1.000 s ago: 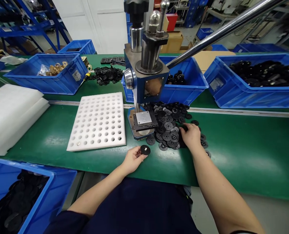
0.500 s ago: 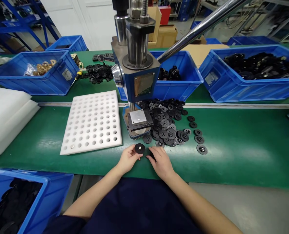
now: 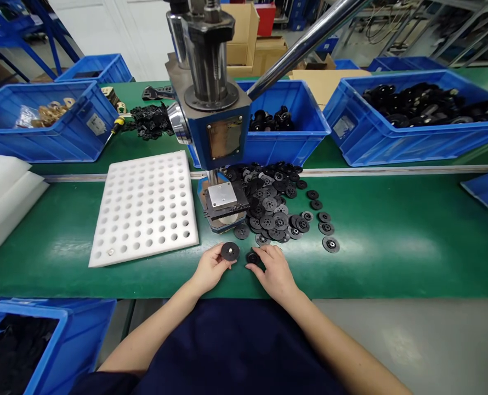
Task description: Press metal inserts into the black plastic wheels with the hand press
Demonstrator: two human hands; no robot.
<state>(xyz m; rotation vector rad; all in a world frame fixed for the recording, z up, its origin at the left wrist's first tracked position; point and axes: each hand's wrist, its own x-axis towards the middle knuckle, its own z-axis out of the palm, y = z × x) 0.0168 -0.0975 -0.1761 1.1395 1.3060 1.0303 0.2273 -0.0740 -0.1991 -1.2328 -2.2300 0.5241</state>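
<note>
Between the thumb and fingers of my left hand is a black disc with a small pale pin at its centre. My right hand, a short way to the right, pinches a smaller black round part, partly covered by the fingers. The two parts are apart, both just above the front of the green bench. Beyond them stands a hand press with a silver plate on its base. A heap of black discs lies beside the press on its right.
A white foam tray with rows of holes lies left of the press. Several loose discs form a line at the right. Blue bins of parts stand along the back, and another blue bin sits at the lower left.
The whole view has shifted slightly. The round part in my right hand now shows more of its face. The disc in my left hand has tilted a little towards me.
</note>
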